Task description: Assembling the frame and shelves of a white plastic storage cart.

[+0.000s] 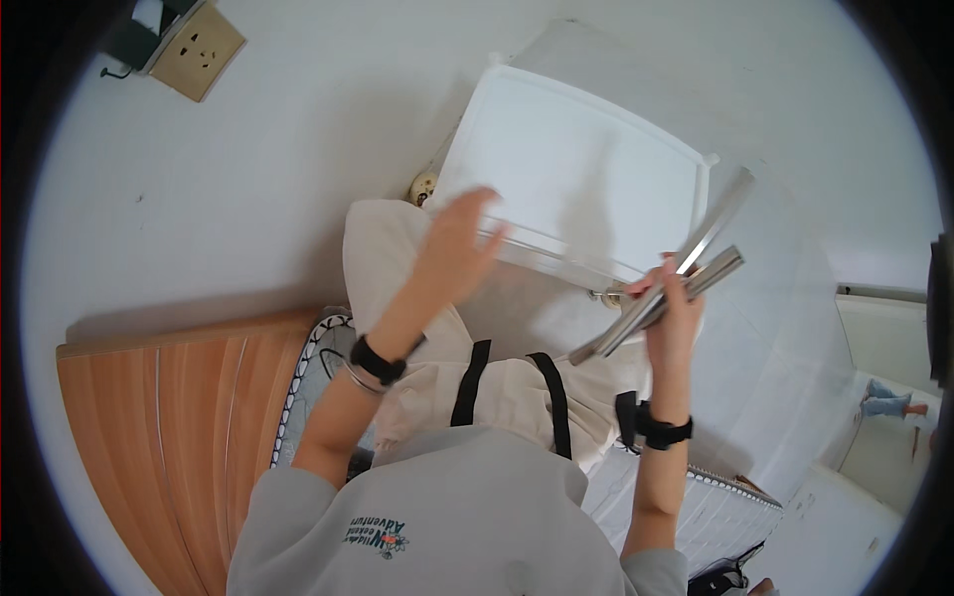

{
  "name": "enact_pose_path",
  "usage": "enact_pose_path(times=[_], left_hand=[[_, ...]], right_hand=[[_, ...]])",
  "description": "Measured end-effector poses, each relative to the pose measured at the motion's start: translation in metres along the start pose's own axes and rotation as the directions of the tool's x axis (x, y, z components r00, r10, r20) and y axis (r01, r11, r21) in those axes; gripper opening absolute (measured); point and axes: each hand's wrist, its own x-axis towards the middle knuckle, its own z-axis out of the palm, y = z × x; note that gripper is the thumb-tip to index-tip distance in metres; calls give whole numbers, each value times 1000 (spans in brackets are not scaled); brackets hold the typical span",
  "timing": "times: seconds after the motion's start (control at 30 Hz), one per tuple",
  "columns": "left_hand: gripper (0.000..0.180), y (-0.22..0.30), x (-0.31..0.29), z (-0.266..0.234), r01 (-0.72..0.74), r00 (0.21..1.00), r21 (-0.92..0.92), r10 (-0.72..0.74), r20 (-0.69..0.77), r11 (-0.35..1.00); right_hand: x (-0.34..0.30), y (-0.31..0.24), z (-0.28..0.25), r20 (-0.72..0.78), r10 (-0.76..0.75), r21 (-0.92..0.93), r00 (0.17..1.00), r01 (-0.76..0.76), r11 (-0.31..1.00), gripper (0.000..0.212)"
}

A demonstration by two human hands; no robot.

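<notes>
Nearest is our grey sweatshirt [447, 507], then our cream trousers [388, 248]. Our right hand [680, 320] is clamped around some silver metal bars [719, 267], kinda crossed, by the near right corner of the low white table [537, 139]. Our left hand [459, 248]'s a bit blurry, thumb and fingers apart, by the table's near left corner. Farther off, there's a tan socket box [185, 68].

Silver bars [716, 267], white tabletop [556, 149], cream trousers [386, 248]

Grey short-sleeved shirt [467, 497], cream trousers [512, 397], black straps [470, 385], black wristbands [664, 429]
</notes>
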Motion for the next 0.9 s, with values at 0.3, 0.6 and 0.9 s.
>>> enact_pose_path(times=[0.3,0.6,0.9], left_hand=[[49,-149,58,6,442,878,-15,-429,211,897],[58,-148,54,31,583,743,-2,-533,405,812],[49,-108,62,18,760,596,-68,-653,467,646]], right_hand=[[56,-33,-147,-315,143,77,938,-125,989,21],[118,-2,-203,-60,443,7,895,-443,896,30],[145,23,-176,51,495,-150,868,-483,863,15]])
